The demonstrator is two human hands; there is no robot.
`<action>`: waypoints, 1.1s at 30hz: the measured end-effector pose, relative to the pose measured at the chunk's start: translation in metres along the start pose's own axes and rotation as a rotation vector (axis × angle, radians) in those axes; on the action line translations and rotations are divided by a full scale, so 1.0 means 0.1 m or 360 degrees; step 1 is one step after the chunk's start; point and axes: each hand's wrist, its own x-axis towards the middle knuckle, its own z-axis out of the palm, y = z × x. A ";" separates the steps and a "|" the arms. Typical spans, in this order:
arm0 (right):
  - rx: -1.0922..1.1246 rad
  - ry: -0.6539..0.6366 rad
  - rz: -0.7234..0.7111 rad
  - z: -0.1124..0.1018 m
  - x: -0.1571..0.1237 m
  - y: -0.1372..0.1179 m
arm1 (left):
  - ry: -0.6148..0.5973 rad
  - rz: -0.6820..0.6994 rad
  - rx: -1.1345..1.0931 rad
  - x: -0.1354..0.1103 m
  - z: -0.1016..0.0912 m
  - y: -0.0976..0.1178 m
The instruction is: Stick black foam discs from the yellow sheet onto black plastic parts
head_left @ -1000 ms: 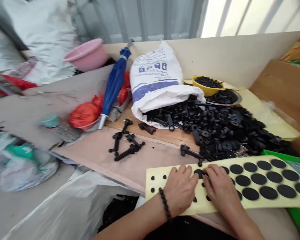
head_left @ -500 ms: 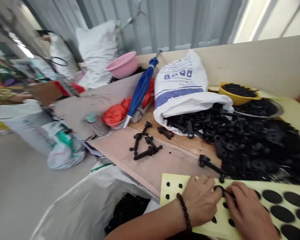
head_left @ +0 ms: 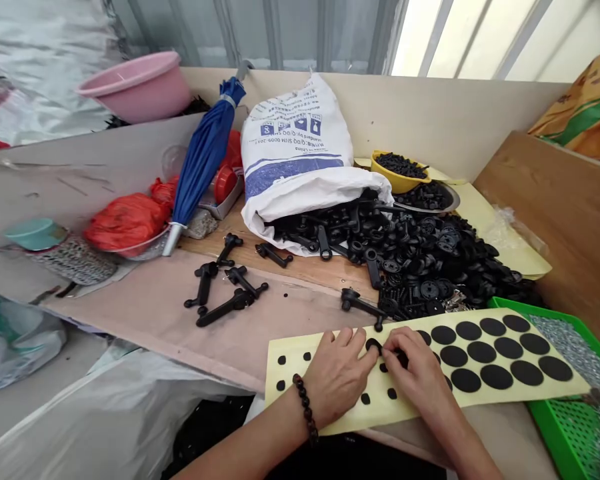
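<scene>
A yellow backing sheet (head_left: 330,407) carries black round stickers, large discs on its right half and small dots on its left. My left hand (head_left: 337,370), with a beaded bracelet at the wrist, rests on the sheet, fingers bent and apart. Its index finger touches a black round sticker (head_left: 373,345). The thumb and fingers of my right hand (head_left: 413,367) are pinched at that sticker's right edge, which looks partly lifted. Just beyond the sheet lies a black plastic crank handle (head_left: 363,308); several similar handles (head_left: 230,303) are grouped to the left.
Black plastic parts (head_left: 430,260) spill from a white sack (head_left: 297,133). Behind them are a yellow bowl (head_left: 397,180) and a metal dish (head_left: 453,200). A green basket (head_left: 560,427) of small metal pieces stands right. A blue umbrella (head_left: 205,153) and red bag (head_left: 127,223) are left.
The view has swung to the right, bringing the green basket and wooden side board into sight. Both hands stay at the sheet, with the right still pinching at the sticker.
</scene>
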 end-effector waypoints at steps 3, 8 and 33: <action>0.0071 -0.0019 0.0040 -0.02 0.02 -0.05 | 0.0002 -0.0015 -0.0005 0.00 0.00 0.00; 0.0096 -0.0019 0.0075 -0.02 0.02 -0.06 | 0.0000 -0.0010 0.0012 0.00 0.01 0.01; -0.0036 0.0070 -0.0356 -0.06 -0.10 -0.12 | 0.0003 -0.0582 -0.0639 0.48 -0.20 -0.28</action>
